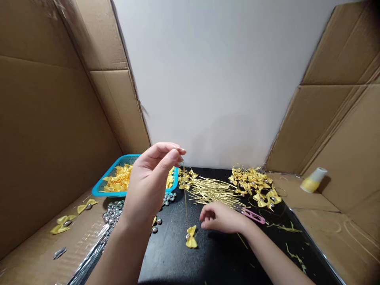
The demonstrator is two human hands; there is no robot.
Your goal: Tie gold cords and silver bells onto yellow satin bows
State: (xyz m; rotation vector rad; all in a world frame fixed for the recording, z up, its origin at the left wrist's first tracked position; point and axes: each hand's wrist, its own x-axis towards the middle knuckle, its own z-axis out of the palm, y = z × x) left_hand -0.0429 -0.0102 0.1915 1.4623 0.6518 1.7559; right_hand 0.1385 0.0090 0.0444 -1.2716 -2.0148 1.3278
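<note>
My left hand (148, 186) is raised, its thumb and fingertips pinched on a thin gold cord (186, 202). From that cord hangs a yellow ribbon bow (191, 236) with a small silver bead at its side, low over the black tabletop. To the right of the bow is my right hand (221, 217), fingers loosely curled with a gap between thumb and forefinger. I see nothing in it. Behind it lies a loose bunch of gold cord pieces (215, 190).
A blue basket (97, 190) of yellow bows stands left, beside silver beads (111, 213). Beaded bows (252, 182) are heaped at the back right. Pink-handled scissors (253, 215) lie by my right wrist. A thread cone (314, 180) stands far right. Cardboard walls flank the black table.
</note>
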